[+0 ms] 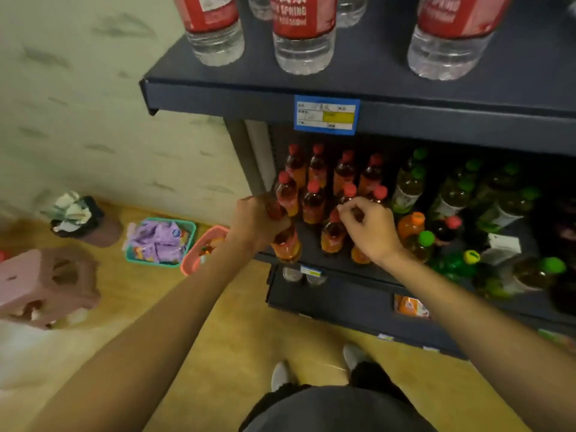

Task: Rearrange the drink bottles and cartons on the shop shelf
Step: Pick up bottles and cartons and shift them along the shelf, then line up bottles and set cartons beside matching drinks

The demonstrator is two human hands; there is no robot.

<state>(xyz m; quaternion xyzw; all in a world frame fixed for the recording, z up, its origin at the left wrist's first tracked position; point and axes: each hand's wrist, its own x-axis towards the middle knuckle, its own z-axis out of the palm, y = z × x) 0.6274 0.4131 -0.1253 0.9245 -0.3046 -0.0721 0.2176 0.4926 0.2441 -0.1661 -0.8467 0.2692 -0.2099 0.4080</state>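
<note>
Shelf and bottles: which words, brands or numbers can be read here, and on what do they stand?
"SPRING", partly blurred, with large characters above cut off by the frame: red label of the middle water bottle.
Right water bottle: letters cut off, unreadable.
Blue price tag: print too small.
Lower tag, tea bottles, green-capped bottles, orange carton: blurred, unreadable.

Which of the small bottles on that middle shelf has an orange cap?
The orange bottle just right of the right hand; those around it have red or green caps.
</note>
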